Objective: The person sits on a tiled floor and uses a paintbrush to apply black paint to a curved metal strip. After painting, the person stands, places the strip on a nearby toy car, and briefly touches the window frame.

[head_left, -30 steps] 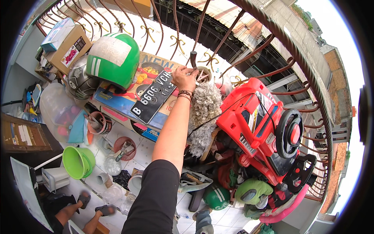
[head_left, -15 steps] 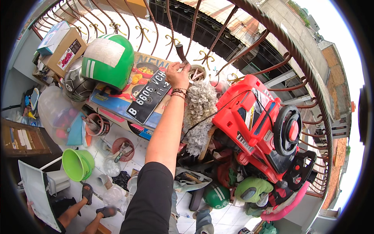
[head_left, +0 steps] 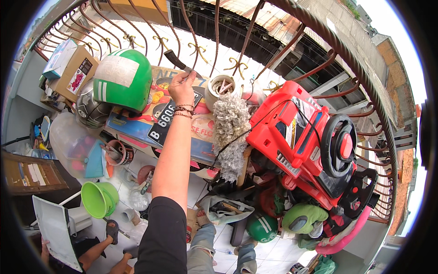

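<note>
The grip of the left hand (head_left: 182, 89) is closed around a dark, handle-like object (head_left: 175, 59), held near the far end of the black number plate (head_left: 160, 128). Left of the plate sits a green helmet (head_left: 123, 77); right of it stand a pale pot (head_left: 210, 98) and a shaggy grey duster (head_left: 232, 125), with a red toy car (head_left: 278, 128) farther right. The right hand's grip cannot be told.

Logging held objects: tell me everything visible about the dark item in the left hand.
The dark item is slim, near-black and handle-like; material unclear, perhaps plastic or wood. It slants, its free end pointing up-left in the picture, toward the railing. The left hand pinches and partly hides its other end; no other contact shows.
</note>
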{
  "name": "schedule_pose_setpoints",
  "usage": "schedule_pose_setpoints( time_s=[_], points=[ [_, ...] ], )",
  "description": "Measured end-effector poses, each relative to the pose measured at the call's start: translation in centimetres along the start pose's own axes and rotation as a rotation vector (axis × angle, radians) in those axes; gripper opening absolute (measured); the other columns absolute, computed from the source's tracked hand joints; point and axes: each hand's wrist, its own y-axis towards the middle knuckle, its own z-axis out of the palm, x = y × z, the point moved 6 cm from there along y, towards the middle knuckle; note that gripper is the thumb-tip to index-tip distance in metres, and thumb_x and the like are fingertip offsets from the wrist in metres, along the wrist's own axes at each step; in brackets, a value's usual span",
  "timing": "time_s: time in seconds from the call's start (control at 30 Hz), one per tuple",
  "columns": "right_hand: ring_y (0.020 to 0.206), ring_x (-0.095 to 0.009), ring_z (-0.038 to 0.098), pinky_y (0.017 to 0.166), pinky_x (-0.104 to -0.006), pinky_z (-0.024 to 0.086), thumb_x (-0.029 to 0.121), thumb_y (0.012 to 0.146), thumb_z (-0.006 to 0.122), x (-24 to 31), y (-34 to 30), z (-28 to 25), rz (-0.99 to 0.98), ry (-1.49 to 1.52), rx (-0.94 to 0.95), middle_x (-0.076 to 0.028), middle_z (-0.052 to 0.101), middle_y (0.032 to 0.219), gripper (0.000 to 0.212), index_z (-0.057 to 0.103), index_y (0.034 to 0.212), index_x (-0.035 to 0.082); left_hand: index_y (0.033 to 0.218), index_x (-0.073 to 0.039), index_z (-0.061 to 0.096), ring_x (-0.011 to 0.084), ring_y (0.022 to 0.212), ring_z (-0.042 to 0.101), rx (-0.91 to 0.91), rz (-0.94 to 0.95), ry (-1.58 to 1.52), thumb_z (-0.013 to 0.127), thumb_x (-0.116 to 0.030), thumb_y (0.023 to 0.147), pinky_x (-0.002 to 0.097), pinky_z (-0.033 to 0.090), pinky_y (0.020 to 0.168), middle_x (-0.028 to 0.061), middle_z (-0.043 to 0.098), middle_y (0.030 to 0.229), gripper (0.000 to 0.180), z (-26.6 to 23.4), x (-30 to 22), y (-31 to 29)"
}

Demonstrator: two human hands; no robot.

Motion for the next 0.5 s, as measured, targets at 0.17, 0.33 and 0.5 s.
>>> schedule_pose_setpoints(
  time_s=[0.17, 0.33, 0.5],
  points=[
    [0.089, -0.043, 0.058, 0.078, -0.0472, 0.044, 0.031, 0.092, 0.051, 6.3, -0.1, -1.1, -0.058, -0.059, -0.070, -0.024, 0.064, 0.096, 0.032, 0.064, 0.097, 0.002, 0.080, 0.002, 0.066, 0.0093, 0.068, 0.053, -0.048, 0.008, -0.028, 0.080, -0.014, 0.073, 0.0236, 0.043, 0.064, 0.0006, 0.061, 0.074, 0.022, -4.0, -2.4, -3.1],
    [0.091, -0.044, 0.056, 0.079, -0.0478, 0.044, 0.033, 0.094, 0.047, 9.4, 0.9, 0.5, -0.174, 0.078, -0.074, -0.026, 0.061, 0.093, 0.033, 0.062, 0.094, 0.003, 0.080, 0.000, 0.063, 0.0084, 0.070, 0.053, -0.156, -0.065, 0.002, 0.075, -0.011, 0.078, 0.0220, 0.043, 0.064, 0.0003, 0.060, 0.077, 0.016, -9.1, -4.7, -10.9],
    [0.062, -0.041, 0.059, 0.059, -0.0435, 0.048, 0.030, 0.087, 0.060, 6.4, 2.5, 0.8, -0.051, 0.211, -0.115, -0.023, 0.059, 0.064, 0.034, 0.061, 0.076, -0.003, 0.078, 0.001, 0.058, 0.0122, 0.065, 0.046, -0.145, -0.172, 0.341, 0.065, -0.019, 0.087, 0.0254, 0.038, 0.064, 0.0036, 0.056, 0.071, 0.023, -14.3, -5.4, -24.6]
  ],
)
